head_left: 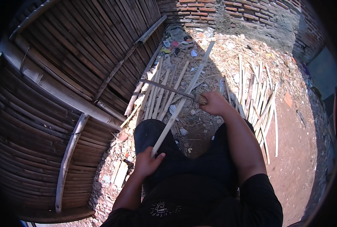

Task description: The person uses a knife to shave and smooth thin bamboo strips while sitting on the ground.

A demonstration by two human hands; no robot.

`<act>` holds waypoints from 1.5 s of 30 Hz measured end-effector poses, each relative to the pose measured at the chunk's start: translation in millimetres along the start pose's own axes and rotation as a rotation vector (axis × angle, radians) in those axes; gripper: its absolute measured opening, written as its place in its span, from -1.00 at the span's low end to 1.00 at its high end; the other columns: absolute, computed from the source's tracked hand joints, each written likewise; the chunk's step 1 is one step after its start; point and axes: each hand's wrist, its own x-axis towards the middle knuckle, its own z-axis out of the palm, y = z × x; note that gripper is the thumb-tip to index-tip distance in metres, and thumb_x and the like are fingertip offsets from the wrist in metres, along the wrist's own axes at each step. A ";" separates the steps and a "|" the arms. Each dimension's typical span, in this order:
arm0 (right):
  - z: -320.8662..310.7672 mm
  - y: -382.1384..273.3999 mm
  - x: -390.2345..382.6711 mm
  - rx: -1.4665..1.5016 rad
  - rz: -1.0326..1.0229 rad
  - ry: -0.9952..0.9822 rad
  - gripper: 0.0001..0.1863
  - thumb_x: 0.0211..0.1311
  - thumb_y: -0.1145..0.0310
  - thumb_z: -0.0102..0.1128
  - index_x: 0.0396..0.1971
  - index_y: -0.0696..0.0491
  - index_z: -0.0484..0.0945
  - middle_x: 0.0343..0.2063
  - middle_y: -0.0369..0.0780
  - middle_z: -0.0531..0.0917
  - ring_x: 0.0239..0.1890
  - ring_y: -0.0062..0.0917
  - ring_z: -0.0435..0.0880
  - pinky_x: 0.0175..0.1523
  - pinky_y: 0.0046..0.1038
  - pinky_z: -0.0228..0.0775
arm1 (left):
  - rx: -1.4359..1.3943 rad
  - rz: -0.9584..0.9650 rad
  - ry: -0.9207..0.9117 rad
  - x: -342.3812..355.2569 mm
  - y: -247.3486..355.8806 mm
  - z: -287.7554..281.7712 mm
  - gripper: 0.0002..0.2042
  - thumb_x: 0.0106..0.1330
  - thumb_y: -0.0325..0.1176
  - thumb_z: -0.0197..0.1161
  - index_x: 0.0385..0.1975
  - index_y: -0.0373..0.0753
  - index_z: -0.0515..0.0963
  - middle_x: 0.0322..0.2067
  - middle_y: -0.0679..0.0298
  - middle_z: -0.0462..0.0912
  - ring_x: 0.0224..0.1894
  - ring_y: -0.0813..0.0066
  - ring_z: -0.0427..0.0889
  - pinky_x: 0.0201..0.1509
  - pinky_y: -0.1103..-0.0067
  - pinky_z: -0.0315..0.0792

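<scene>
My left hand [147, 163] is closed around the near end of a long, pale bamboo strip [175, 113], above my left thigh. From there the strip slants away and to the right, its far end over the littered ground. In my right hand [215, 104] is the short wooden handle of a long-bladed knife [164, 87]. The dark blade points left and crosses over the strip near the handle. Whether its edge touches the strip I cannot tell. My dark-clothed knees are on both sides of the strip's lower part.
Several pale strips [156, 94] lie on the left beside a slatted bamboo wall [111, 45]. Another loose pile of strips [264, 94] lies on the right. Shavings and scraps [225, 56] cover the ground up to a brick wall [247, 15]. Bare earth [293, 151] stretches along the right.
</scene>
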 end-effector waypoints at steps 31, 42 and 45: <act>31.0 -33.3 -8.3 -0.159 -0.335 -0.212 -0.65 0.07 0.08 0.47 -0.24 0.01 0.69 -0.38 -0.03 0.73 -0.21 -0.02 0.73 -0.08 -0.07 0.53 | -0.059 -0.010 0.013 0.4 -2.4 2.9 -0.52 0.24 0.06 0.48 -0.33 -0.31 0.56 -0.64 0.14 0.59 -0.56 0.22 0.67 -0.44 0.35 0.48; -14.0 14.6 3.8 0.031 0.297 0.296 -0.61 0.17 0.12 0.40 -0.08 0.03 0.68 -0.23 0.00 0.75 -0.07 -0.05 0.72 0.05 -0.10 0.54 | -0.050 -0.004 -0.005 -0.8 1.4 -1.8 -0.54 0.24 0.05 0.49 -0.34 -0.30 0.57 -0.66 0.20 0.57 -0.58 0.27 0.65 -0.45 0.38 0.47; -9.9 18.9 4.2 0.111 0.330 0.355 -0.61 0.17 0.14 0.41 -0.08 0.05 0.68 -0.28 0.02 0.75 -0.13 -0.05 0.74 0.01 -0.09 0.54 | -0.050 0.010 -0.015 -0.7 5.9 -3.4 -0.55 0.23 0.04 0.50 -0.34 -0.30 0.57 -0.66 0.20 0.56 -0.59 0.29 0.63 -0.46 0.40 0.46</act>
